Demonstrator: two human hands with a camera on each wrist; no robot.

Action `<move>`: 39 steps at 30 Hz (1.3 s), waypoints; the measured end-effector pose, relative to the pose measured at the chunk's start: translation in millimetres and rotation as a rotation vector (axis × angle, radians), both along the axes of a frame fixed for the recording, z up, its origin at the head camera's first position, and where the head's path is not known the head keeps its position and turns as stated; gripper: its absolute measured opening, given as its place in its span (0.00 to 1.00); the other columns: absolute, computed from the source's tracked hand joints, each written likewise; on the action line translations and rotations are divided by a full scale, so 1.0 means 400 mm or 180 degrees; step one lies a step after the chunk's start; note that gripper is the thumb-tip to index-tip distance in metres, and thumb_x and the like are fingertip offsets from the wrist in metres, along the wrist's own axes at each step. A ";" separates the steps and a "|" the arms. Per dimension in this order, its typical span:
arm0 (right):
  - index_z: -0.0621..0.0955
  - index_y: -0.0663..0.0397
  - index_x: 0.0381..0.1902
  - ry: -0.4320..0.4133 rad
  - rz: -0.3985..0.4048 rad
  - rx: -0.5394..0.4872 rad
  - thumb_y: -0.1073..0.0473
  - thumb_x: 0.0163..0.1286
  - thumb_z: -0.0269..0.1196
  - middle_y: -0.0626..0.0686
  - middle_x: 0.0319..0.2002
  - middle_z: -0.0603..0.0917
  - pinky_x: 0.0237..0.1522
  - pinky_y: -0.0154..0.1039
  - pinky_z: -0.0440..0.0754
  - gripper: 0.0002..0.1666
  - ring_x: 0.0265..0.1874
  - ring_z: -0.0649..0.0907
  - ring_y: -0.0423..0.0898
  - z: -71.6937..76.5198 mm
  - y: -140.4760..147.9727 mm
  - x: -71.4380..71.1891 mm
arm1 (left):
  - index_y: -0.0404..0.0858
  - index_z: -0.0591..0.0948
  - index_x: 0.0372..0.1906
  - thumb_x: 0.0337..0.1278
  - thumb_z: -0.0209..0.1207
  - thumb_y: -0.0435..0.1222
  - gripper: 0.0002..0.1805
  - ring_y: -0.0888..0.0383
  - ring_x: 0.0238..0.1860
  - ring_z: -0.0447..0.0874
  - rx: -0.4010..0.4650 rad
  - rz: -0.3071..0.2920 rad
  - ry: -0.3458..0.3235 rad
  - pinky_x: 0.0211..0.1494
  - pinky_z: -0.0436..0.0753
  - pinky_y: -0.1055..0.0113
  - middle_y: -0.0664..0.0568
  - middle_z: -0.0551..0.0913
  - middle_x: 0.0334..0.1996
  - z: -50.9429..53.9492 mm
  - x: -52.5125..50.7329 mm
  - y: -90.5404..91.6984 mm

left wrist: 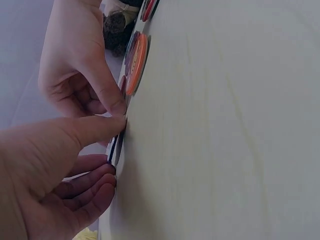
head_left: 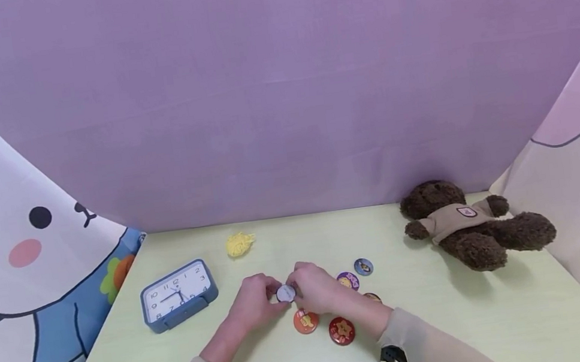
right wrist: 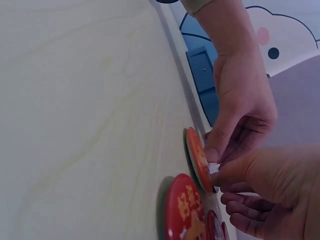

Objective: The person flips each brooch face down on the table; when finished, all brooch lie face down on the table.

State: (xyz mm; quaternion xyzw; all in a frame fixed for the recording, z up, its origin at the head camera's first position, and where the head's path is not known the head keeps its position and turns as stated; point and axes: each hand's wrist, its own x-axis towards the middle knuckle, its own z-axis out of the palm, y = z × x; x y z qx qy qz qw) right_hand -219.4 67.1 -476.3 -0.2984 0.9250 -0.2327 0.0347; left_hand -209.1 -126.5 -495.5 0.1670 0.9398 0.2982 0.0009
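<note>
In the head view a small round badge (head_left: 285,293) with a pale grey face lies between both hands, low over the table. My left hand (head_left: 256,303) pinches its left side, thumb toward me and fingers on the far side. From the right, my right hand (head_left: 316,286) pinches the opposite edge. The left wrist view shows the badge edge-on as a thin dark rim (left wrist: 118,145), partly covered by fingers. Just right of it lies an orange badge (head_left: 305,321), with a red badge (head_left: 342,331) beyond.
A purple badge (head_left: 348,281), a blue badge (head_left: 363,267) and another partly hidden by the right forearm (head_left: 372,297) lie to the right. A blue clock (head_left: 179,295) stands at left, yellow yarn (head_left: 240,244) behind, and a brown teddy bear (head_left: 469,225) at back right.
</note>
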 end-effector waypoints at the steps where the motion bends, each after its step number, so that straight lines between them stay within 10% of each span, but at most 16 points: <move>1: 0.90 0.59 0.46 0.0013 -0.0017 -0.0017 0.68 0.60 0.75 0.49 0.35 0.84 0.42 0.29 0.84 0.14 0.34 0.79 0.38 0.002 0.005 -0.002 | 0.36 0.91 0.43 0.49 0.81 0.38 0.16 0.62 0.32 0.75 0.0010 0.0002 -0.0024 0.36 0.78 0.72 0.55 0.86 0.32 0.001 -0.002 0.002; 19: 0.88 0.61 0.49 0.0097 -0.0347 -0.0047 0.66 0.69 0.72 0.58 0.44 0.90 0.47 0.47 0.91 0.12 0.43 0.89 0.52 0.055 0.178 -0.049 | 0.33 0.89 0.53 0.58 0.75 0.36 0.19 0.52 0.46 0.89 -0.0037 -0.0367 0.0126 0.51 0.91 0.58 0.44 0.92 0.45 0.029 -0.056 0.125; 29: 0.88 0.64 0.46 0.0155 -0.0125 -0.0021 0.71 0.60 0.74 0.57 0.39 0.88 0.42 0.39 0.89 0.15 0.37 0.84 0.46 0.028 0.178 -0.045 | 0.37 0.91 0.47 0.59 0.75 0.36 0.12 0.66 0.30 0.76 -0.0144 -0.0446 0.0289 0.38 0.80 0.73 0.52 0.92 0.36 0.012 -0.074 0.164; 39: 0.90 0.58 0.44 0.0063 -0.0181 -0.0446 0.69 0.68 0.69 0.53 0.37 0.91 0.29 0.28 0.80 0.09 0.29 0.82 0.36 -0.005 0.185 -0.060 | 0.36 0.92 0.43 0.65 0.70 0.32 0.06 0.61 0.32 0.88 0.0115 -0.0245 0.0444 0.36 0.86 0.73 0.48 0.94 0.36 0.019 -0.071 0.150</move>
